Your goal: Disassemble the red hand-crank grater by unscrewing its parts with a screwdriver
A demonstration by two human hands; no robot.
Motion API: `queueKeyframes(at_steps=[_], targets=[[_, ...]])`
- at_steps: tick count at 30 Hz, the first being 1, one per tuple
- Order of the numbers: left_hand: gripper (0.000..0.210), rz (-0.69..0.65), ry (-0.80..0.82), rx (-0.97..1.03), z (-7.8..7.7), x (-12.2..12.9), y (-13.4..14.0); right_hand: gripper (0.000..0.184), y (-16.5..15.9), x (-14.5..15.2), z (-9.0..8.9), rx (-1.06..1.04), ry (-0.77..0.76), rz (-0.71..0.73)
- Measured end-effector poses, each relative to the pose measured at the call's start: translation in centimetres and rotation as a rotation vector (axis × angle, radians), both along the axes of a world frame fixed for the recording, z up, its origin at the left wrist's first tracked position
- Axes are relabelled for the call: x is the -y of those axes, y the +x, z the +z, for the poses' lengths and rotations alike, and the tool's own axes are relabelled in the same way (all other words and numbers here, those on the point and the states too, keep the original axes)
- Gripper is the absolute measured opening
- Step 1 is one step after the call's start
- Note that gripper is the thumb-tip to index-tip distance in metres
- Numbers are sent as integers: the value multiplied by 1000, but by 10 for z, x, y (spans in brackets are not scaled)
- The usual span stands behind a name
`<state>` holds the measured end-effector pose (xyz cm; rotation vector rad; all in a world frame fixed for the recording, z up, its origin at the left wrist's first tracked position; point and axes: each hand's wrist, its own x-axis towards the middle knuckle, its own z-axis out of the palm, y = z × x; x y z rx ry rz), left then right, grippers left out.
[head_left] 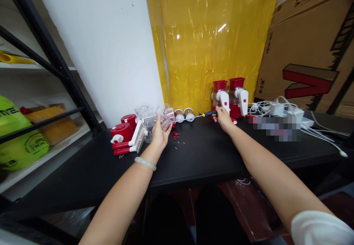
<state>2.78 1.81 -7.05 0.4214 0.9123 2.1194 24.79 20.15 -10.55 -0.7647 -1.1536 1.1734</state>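
Observation:
My left hand [160, 132] is closed around a clear plastic housing [166, 113], held a little above the black table. In my right hand [223, 119] is a screwdriver [209, 114] with a black and yellow handle, its long shaft pointing left toward the housing. Whether the tip touches the housing, I cannot tell. Below it lie small red parts [176, 136] and several screws [177, 148]. Behind the shaft, two grater drums [184, 115] rest side by side. Left of my left hand are white crank arms with red handles [121, 148] and red parts [122, 131].
Two red and white rotary graters [221, 94] stand at the back right. White cables and chargers [279, 108] spread over the table's right side. A large cardboard box [306, 49] and yellow plastic sheeting [215, 42] rise behind. A black-framed shelf [52, 68] is at the left.

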Motion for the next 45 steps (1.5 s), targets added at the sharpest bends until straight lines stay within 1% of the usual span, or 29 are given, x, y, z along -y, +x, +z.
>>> queueKeyframes(at_steps=[2,6,10,13,16,18,19,21,22,27,32,35,38,40,42,45], targets=[[33,-11,8,-5,0,0,0,28,0,1,1,-30,-23,20],[34,-4,-4,11,0,0,2,12,-1,4,5,-116,-81,113],[33,4,-13,12,1,0,2,7,1,4,8,-164,-171,168],[31,9,-14,-2,1,-1,2,7,3,3,9,-172,-188,187],[31,10,-17,-9,1,0,1,23,3,3,8,-123,-162,136],[31,6,-12,-11,1,0,1,33,3,3,6,-54,-83,73],[31,6,-12,-11,2,1,1,35,3,3,5,-22,-38,46],[31,7,-12,-11,2,1,1,33,3,2,3,14,19,28],[31,9,-15,-9,1,0,1,31,3,2,2,14,16,34],[32,20,-14,11,0,-2,0,11,2,5,4,-48,-78,76],[34,19,-8,5,0,-1,1,3,2,4,7,-103,-148,107],[36,11,-6,9,1,-1,1,7,2,1,6,-85,-165,100],[35,4,-10,-3,1,-1,2,21,3,-3,3,14,-94,15],[34,9,-21,-6,1,-1,1,27,4,-5,1,75,-33,-50],[32,6,-21,-13,0,-1,1,27,4,-5,-1,84,2,-68],[33,-7,-7,-30,-1,-1,0,21,3,-5,-2,39,-19,-41]])
